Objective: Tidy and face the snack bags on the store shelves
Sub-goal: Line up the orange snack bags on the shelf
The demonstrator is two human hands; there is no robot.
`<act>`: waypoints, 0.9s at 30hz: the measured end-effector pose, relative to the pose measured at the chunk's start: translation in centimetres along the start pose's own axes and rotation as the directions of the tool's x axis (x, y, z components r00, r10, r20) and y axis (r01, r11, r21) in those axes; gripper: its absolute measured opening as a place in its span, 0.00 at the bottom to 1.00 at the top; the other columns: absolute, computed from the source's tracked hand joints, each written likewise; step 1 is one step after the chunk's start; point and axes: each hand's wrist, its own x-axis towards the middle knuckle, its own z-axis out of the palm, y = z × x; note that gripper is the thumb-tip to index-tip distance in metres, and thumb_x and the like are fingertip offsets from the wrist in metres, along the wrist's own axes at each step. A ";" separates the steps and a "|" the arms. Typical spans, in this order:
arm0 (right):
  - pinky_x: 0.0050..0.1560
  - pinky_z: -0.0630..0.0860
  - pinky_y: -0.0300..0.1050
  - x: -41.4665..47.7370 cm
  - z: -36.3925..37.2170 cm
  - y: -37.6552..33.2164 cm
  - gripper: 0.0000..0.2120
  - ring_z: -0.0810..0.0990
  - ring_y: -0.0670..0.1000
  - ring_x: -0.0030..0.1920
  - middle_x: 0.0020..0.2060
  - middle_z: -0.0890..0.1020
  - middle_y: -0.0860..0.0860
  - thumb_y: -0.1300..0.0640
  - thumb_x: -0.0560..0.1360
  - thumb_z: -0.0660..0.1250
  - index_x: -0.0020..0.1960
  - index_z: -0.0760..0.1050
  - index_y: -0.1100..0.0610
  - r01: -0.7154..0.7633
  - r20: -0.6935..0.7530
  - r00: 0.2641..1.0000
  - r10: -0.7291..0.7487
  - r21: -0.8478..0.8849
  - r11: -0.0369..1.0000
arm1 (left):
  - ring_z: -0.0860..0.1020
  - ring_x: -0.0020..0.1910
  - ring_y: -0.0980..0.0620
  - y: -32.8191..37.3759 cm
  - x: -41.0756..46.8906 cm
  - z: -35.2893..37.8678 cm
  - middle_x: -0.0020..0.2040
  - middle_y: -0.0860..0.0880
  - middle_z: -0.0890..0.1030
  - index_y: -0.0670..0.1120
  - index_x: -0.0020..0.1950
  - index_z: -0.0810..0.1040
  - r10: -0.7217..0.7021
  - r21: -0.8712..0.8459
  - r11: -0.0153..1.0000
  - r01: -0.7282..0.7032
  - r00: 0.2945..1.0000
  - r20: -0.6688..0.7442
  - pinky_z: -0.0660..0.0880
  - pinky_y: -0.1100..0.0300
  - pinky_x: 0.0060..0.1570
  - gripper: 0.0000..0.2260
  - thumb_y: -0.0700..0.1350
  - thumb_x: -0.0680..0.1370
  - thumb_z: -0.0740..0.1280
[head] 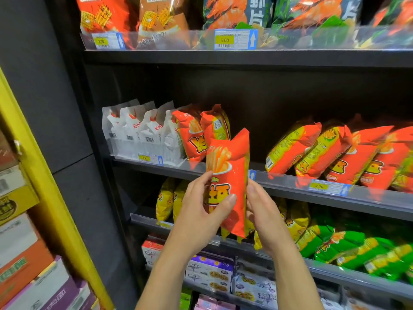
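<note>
I hold an orange fries snack bag [232,166] upright in front of the middle shelf [290,191]. My left hand [201,211] grips its lower left side, thumb across the front. On the bag's right edge, my right hand [261,211] holds it. Two matching orange bags [201,135] stand on the shelf just behind it. To the right, past a bare gap, several more orange bags [335,153] lean over to the left.
White bags [138,130] stand at the middle shelf's left end. Red and shrimp-print bags [223,14] fill the top shelf. Yellow bags [165,198] and green bags [348,249] lie on the shelf below, biscuit boxes [207,271] under that. A yellow frame [44,175] and stacked cartons stand left.
</note>
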 end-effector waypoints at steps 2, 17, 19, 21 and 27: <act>0.58 0.80 0.49 -0.2 -0.2 -0.1 0.26 0.83 0.47 0.63 0.64 0.84 0.43 0.35 0.80 0.59 0.73 0.74 0.43 0.012 -0.013 1.000 -0.012 -0.026 1.000 | 0.73 0.70 0.66 0.0 -0.1 0.1 0.74 0.63 0.71 0.65 0.78 0.63 -0.023 -0.026 0.999 0.022 0.999 -0.023 0.75 0.56 0.69 0.41 0.75 0.69 0.71; 0.64 0.79 0.46 -1.8 -1.0 -1.2 0.21 0.81 0.42 0.65 0.63 0.84 0.40 0.45 0.77 0.71 0.69 0.76 0.44 0.120 -0.071 0.990 -0.124 -0.061 0.991 | 0.86 0.59 0.46 0.8 -0.7 -0.6 0.60 0.49 0.87 0.53 0.71 0.77 -0.168 -0.456 0.875 0.164 0.985 0.033 0.80 0.38 0.63 0.22 0.47 0.77 0.74; 0.64 0.79 0.49 -1.9 -0.8 -1.4 0.21 0.82 0.48 0.65 0.63 0.84 0.45 0.45 0.80 0.68 0.71 0.75 0.46 0.053 0.006 0.999 -0.053 -0.005 0.999 | 0.86 0.60 0.43 0.8 -0.8 -0.6 0.61 0.47 0.87 0.52 0.71 0.77 -0.173 -0.503 0.843 0.189 0.982 0.078 0.79 0.37 0.63 0.23 0.49 0.76 0.74; 0.64 0.79 0.53 -2.1 -0.5 -1.7 0.20 0.84 0.53 0.63 0.61 0.86 0.50 0.46 0.81 0.64 0.70 0.76 0.50 0.024 0.047 0.999 -0.024 0.018 1.000 | 0.86 0.60 0.42 0.7 -0.7 -0.6 0.62 0.46 0.86 0.52 0.71 0.77 -0.169 -0.514 0.834 0.202 0.979 0.110 0.79 0.37 0.64 0.24 0.50 0.75 0.73; 0.53 0.83 0.45 -1.9 -0.6 -2.0 0.17 0.87 0.54 0.57 0.57 0.88 0.53 0.51 0.81 0.65 0.66 0.79 0.54 0.057 0.010 0.998 -0.057 0.033 0.998 | 0.86 0.60 0.44 0.4 -0.1 -1.0 0.61 0.48 0.87 0.53 0.71 0.77 -0.150 -0.483 0.853 0.195 0.980 0.130 0.79 0.41 0.63 0.25 0.51 0.74 0.73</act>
